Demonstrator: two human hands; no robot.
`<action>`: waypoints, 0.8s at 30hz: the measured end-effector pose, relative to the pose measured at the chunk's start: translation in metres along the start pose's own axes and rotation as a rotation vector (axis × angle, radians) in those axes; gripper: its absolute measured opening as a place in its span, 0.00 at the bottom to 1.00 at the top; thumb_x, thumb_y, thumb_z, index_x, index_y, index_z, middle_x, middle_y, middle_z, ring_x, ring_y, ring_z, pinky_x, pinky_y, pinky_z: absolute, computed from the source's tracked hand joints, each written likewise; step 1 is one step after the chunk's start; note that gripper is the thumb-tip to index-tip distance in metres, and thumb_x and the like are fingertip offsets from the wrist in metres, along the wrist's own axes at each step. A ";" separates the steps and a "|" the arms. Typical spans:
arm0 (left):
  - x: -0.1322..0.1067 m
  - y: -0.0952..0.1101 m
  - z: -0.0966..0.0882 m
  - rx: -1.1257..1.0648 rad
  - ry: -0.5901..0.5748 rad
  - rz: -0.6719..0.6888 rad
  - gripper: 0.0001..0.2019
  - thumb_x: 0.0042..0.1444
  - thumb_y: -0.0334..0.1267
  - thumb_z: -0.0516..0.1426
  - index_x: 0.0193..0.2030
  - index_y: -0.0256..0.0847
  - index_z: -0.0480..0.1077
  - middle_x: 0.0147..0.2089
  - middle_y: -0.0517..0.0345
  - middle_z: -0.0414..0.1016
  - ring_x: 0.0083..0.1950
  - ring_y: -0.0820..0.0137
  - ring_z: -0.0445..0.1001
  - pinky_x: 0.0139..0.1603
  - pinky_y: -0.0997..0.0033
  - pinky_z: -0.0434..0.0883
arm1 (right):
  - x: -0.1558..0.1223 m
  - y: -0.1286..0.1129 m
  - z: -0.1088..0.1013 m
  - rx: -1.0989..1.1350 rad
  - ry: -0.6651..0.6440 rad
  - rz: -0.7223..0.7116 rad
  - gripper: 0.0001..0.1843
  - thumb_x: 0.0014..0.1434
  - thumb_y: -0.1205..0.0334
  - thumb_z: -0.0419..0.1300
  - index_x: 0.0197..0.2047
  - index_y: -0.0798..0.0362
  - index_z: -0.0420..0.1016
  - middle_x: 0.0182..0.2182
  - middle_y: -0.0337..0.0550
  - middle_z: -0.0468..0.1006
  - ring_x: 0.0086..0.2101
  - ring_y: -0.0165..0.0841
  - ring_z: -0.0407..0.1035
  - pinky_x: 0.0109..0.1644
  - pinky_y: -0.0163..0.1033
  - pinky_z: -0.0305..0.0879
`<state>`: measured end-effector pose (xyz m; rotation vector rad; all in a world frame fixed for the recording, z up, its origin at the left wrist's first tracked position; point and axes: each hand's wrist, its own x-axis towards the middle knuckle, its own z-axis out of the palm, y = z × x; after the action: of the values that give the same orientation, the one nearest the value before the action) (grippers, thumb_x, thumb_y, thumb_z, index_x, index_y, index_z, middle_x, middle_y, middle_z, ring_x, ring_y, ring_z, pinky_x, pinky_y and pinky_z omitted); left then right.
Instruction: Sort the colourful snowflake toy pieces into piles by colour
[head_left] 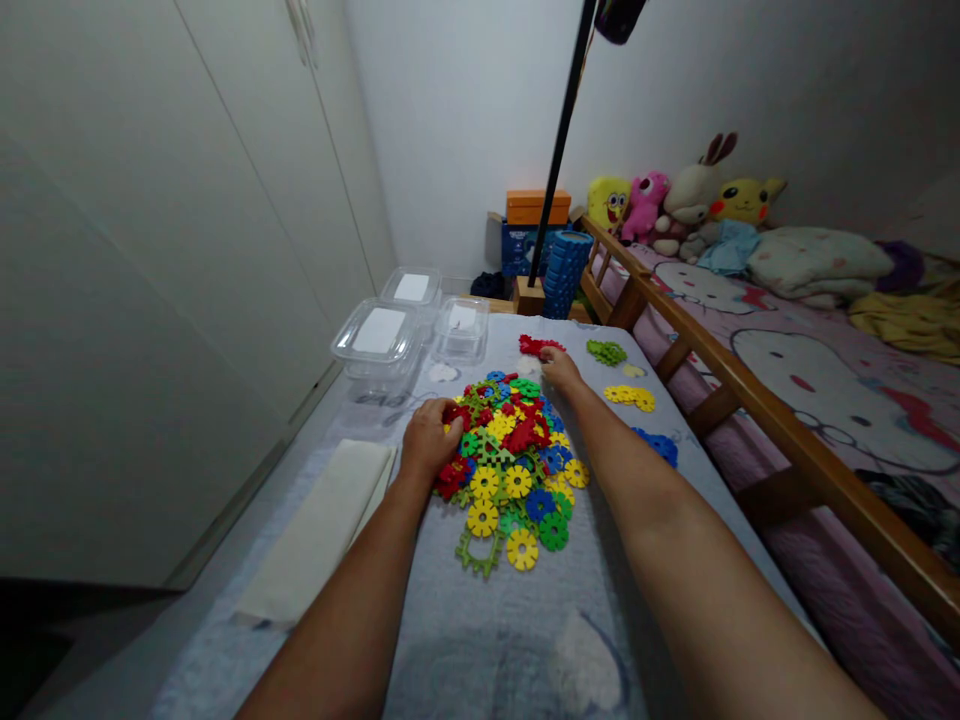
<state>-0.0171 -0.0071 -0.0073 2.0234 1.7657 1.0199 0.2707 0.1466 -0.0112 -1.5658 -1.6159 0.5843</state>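
- Grey-blue patterned cloth (517, 620) covers the near end of the desk; a cream folded cloth (322, 540) lies to the left.
- The mixed pile of plastic pieces (517, 482) sits mid-desk, between the person's forearms: notched discs, a green frame and other shapes in yellow, red, blue and green. They look light and stiff, probably smooth-faced, with slots liable to snag on neighbours; a pinch on the notched rim should suit best.
- The left hand (431, 438) rests at the pile's left edge, its grip half curled with fingertips on the pieces; whether it pinches one cannot be told.
- Right of the pile lie a blue group (661, 449) and, farther off, a yellow group (630, 397) of overlapping discs, then a green group (606, 351).
- The right hand (561, 368) is at the red group (531, 345) beyond the pile, its grip drawn in, fingers bunched; what it pinches, if anything, is hidden.
- Clear lidded boxes (375, 338) stand at the far left.
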 end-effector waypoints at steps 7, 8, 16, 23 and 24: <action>0.000 -0.001 0.001 -0.009 0.001 0.006 0.09 0.57 0.39 0.55 0.42 0.41 0.73 0.44 0.50 0.76 0.47 0.60 0.74 0.53 0.60 0.70 | -0.014 0.002 -0.017 -0.023 -0.026 0.051 0.18 0.44 0.67 0.56 0.38 0.56 0.81 0.37 0.46 0.82 0.42 0.40 0.74 0.52 0.43 0.70; 0.000 -0.001 0.001 -0.006 0.001 0.006 0.09 0.57 0.39 0.55 0.42 0.41 0.72 0.43 0.50 0.76 0.47 0.60 0.74 0.53 0.60 0.70 | -0.016 0.003 -0.019 -0.027 -0.024 0.045 0.19 0.44 0.67 0.55 0.39 0.56 0.82 0.38 0.46 0.82 0.42 0.40 0.74 0.52 0.42 0.70; 0.000 -0.001 0.001 0.001 0.011 0.007 0.08 0.57 0.39 0.55 0.41 0.43 0.72 0.41 0.52 0.76 0.46 0.61 0.74 0.51 0.61 0.71 | -0.026 -0.002 -0.022 -0.380 -0.041 0.105 0.28 0.50 0.70 0.54 0.54 0.52 0.80 0.52 0.49 0.79 0.53 0.43 0.70 0.61 0.46 0.63; 0.000 0.000 0.000 0.004 0.005 0.003 0.08 0.56 0.38 0.55 0.41 0.42 0.72 0.42 0.52 0.76 0.46 0.61 0.74 0.52 0.61 0.70 | -0.032 -0.024 -0.011 -0.548 -0.127 0.179 0.31 0.57 0.64 0.54 0.64 0.44 0.70 0.65 0.47 0.68 0.59 0.50 0.61 0.62 0.56 0.59; 0.000 0.000 0.000 0.004 0.003 0.000 0.08 0.56 0.38 0.56 0.41 0.42 0.72 0.42 0.52 0.76 0.46 0.61 0.74 0.52 0.61 0.70 | -0.032 -0.025 -0.010 -0.546 -0.131 0.176 0.32 0.57 0.64 0.54 0.65 0.44 0.69 0.65 0.46 0.67 0.60 0.50 0.61 0.62 0.56 0.59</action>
<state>-0.0170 -0.0071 -0.0072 2.0252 1.7701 1.0208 0.2610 0.1105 0.0079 -2.1192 -1.8489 0.3541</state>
